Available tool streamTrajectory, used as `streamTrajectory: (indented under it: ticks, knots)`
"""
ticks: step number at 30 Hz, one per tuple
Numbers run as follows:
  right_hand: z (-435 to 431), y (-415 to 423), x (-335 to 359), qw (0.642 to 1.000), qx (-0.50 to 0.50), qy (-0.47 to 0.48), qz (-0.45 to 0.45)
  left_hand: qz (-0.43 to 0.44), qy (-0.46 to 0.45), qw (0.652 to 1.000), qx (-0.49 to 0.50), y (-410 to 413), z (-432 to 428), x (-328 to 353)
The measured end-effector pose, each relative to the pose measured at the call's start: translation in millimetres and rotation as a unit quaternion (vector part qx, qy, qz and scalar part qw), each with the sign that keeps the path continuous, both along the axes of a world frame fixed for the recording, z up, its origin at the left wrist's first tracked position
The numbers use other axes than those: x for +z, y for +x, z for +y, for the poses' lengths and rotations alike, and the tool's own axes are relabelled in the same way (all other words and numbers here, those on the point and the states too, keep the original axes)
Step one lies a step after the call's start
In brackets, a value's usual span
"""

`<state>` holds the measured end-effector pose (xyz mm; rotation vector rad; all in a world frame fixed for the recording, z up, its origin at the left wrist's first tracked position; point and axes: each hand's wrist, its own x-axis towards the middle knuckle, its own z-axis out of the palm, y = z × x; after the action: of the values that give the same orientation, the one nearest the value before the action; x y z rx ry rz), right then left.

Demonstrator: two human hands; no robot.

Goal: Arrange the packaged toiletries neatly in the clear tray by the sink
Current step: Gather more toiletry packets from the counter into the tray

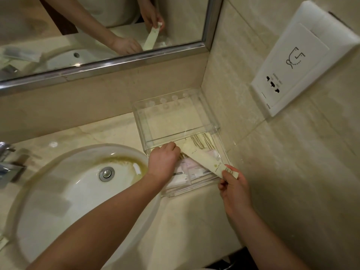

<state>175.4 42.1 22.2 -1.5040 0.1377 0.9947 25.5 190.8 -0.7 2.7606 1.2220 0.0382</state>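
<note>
A clear acrylic tray (218,178) sits on the counter in the corner, right of the sink, with its clear lid (175,114) tipped up behind it. Flat white and pink packets (192,170) lie inside. My right hand (233,186) pinches the near end of a long cream packet (202,158) that slants across the tray. My left hand (162,162) reaches into the tray's left side, fingers curled down on the packets near the far end of the long packet. What its fingertips hold is hidden.
A round white sink (78,191) with a drain (106,173) fills the left. A chrome faucet (9,162) stands at the far left. A mirror (97,36) runs along the back wall. A white socket panel (303,61) hangs on the right wall.
</note>
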Motion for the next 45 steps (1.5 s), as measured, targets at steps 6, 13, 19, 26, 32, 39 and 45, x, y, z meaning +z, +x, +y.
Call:
streamTrajectory:
  ticks: [6,13,19,26,32,39,45]
  knots:
    - [7,-2,4,0.993,0.049,-0.048,-0.097,-0.012,0.051,0.998,0.017,-6,11,0]
    - [47,2,5,0.978,0.135,-0.083,-0.133,-0.088,0.054,0.994,0.042,-28,9,-5]
    - [89,5,0,0.978,0.153,-0.103,-0.094,-0.178,0.023,0.982,0.066,-58,-12,3]
    - [122,-7,-2,0.976,0.152,-0.115,-0.105,-0.050,-0.045,0.997,0.032,-53,-36,-8]
    - [129,-5,-9,0.941,0.185,-0.158,-0.234,0.031,-0.073,0.996,0.032,-43,-40,-4]
    - [124,-8,-1,0.904,0.211,-0.175,-0.329,0.036,-0.066,0.993,0.091,-44,-39,-8]
    - [99,-28,-1,0.656,0.389,-0.147,-0.630,-0.006,-0.056,0.984,0.168,-40,-52,-3]
